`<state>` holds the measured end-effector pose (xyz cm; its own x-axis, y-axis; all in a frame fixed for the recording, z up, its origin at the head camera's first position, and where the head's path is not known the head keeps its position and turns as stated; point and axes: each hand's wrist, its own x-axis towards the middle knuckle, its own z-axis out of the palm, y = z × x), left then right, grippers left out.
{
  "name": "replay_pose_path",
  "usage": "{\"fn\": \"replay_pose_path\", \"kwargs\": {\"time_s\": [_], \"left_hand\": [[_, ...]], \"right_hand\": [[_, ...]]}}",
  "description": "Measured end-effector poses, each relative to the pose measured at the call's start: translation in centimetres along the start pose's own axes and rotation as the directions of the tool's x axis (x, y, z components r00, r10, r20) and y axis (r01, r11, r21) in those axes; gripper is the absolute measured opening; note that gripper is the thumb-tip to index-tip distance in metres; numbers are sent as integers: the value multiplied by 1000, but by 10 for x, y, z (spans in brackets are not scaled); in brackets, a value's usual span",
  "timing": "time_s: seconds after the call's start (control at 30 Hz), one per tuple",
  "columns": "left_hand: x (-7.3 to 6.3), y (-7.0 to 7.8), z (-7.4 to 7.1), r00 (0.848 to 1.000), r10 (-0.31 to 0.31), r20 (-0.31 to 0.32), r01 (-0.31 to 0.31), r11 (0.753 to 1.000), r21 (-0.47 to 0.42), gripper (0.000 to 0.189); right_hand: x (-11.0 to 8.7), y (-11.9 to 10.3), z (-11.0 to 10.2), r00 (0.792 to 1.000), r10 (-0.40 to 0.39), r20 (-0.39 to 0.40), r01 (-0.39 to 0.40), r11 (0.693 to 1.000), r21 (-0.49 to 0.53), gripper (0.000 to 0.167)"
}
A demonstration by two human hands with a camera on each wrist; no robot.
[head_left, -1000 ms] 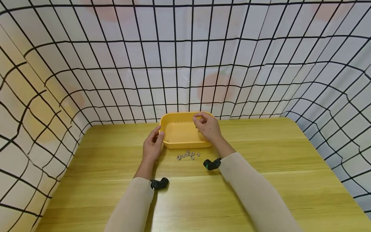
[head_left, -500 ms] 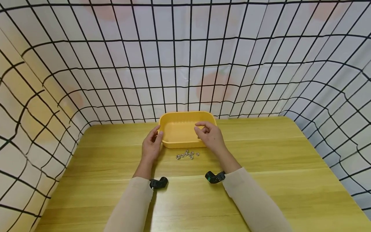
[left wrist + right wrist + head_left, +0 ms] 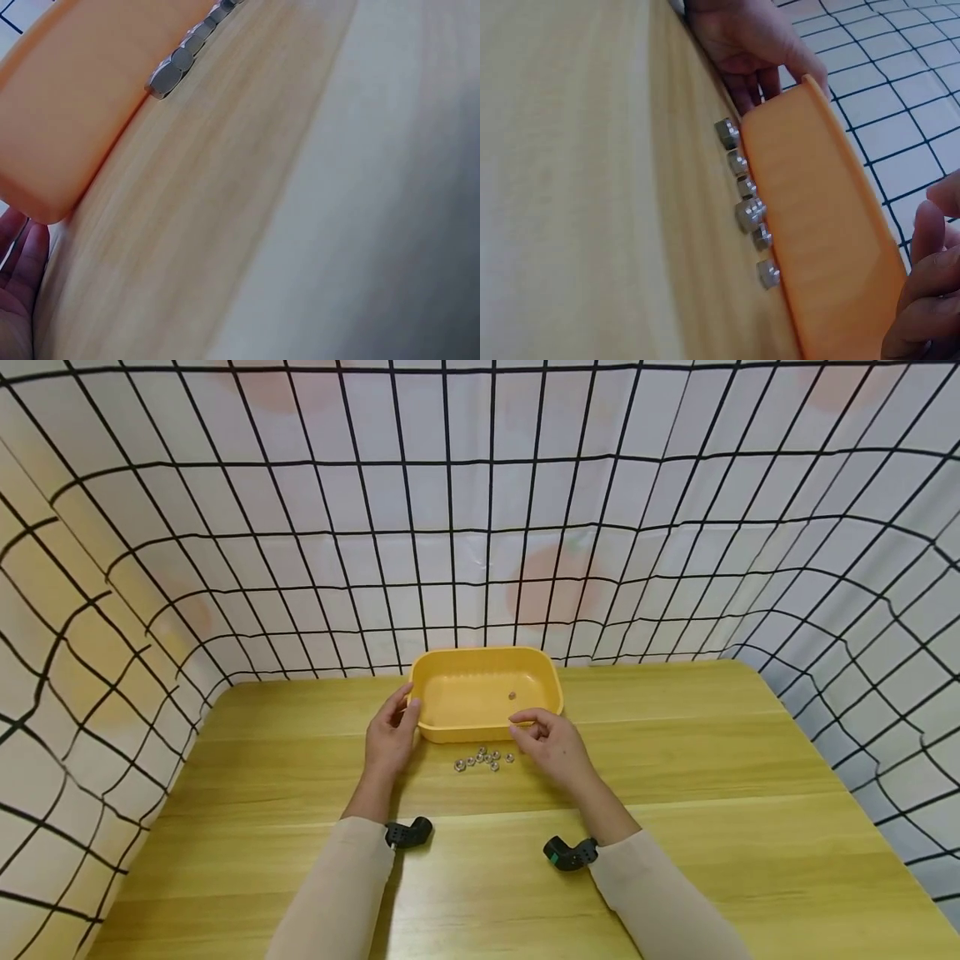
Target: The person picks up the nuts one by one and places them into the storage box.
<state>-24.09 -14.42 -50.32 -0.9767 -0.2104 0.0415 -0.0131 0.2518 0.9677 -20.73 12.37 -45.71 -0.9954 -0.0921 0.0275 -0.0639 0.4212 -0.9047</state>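
A yellow plastic tray (image 3: pixel 450 734) stands near the table's far edge. My left hand (image 3: pixel 389 740) grips its left end, thumb at the rim and fingers along the outside wall. One small metal nut (image 3: pixel 512 695) lies inside the tray, towards the right. My right hand (image 3: pixel 553 747) hovers at the tray's front right corner, thumb and index finger apart and nothing between them. In front of the tray, several hex nuts (image 3: pixel 481 757) lie in a loose cluster on the table. From the right wrist, these nuts (image 3: pixel 749 214) line up along the orange-looking tray wall (image 3: pixel 817 217).
The wooden table (image 3: pixel 480 885) reaches out on both sides of the tray. Behind it and at both sides rises a white cloth wall with a black grid (image 3: pixel 480 527). Each wrist carries a small black camera, such as the left wrist camera (image 3: pixel 409 833).
My right hand has drawn back from over the tray to its front right corner, its fingers parting. A nut now shows inside the tray. My left hand stays on the tray's end.
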Motion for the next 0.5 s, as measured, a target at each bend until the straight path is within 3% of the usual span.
{"fn": "replay_pose_path", "kwargs": {"time_s": [0.5], "left_hand": [[0,0,0,1000,3,-8,-3,1000,-1,41]], "right_hand": [[-11,27,-3,990,92,107,-81,991,-103,19]]}}
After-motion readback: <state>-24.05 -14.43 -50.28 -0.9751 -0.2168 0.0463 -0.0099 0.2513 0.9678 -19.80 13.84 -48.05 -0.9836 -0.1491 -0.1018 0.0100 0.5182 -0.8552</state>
